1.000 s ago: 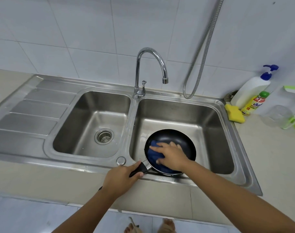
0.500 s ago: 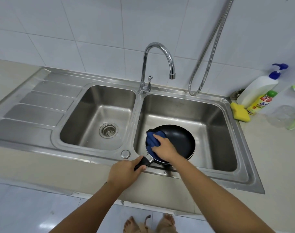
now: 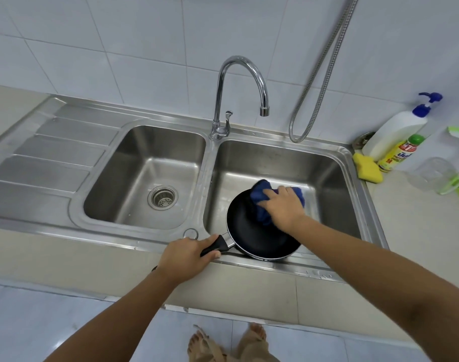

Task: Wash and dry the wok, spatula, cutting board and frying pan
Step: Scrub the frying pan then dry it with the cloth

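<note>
**sinkwatcher:** what's on your feed right now? where's the pan?

**me:** I've only got one view, the head cam looking down. The frying pan [image 3: 252, 231] is in the right basin [image 3: 335, 194] of the steel sink, at that basin's 6 o'clock end. Its near edge is over the front rim, and I can't tell from here if it touches. The black handle [image 3: 215, 248] pokes out at about 8 o'clock, across the rim.

**sinkwatcher:** and the hands?

**me:** The left hand [image 3: 186, 257] is wrapped round the handle, fingers curled under, thumb along the top, a proper closed grip. The right hand [image 3: 283, 207] is at about 1 o'clock on the pan. Its fingers are spread and bent over a bunched blue cloth [image 3: 259, 197], pushing it onto the pan's far edge. The thumb's hidden under the hand. Cloth sticks out on both sides of it.

**sinkwatcher:** anything else around?

**me:** yeah, a few bits:
- The left basin [image 3: 134, 163] is at 9 o'clock from the pan, with a drain strainer [image 3: 162, 197] in its floor.
- Further out that way is the ribbed draining board [image 3: 53, 158].
- The tap [image 3: 239, 82] stands at 12 o'clock between the basins, spout over the right one.
- A metal hose [image 3: 320, 82] hangs in a loop at 1 o'clock against the white tiles.
- At 2 o'clock there's a yellow sponge [image 3: 368, 169] by the sink's corner.
- Just beside the sponge are a white pump bottle [image 3: 395, 134] and a yellow bottle with a green cap [image 3: 401, 155].
- Bare feet [image 3: 199, 343] are at 6 o'clock on the floor.
</note>
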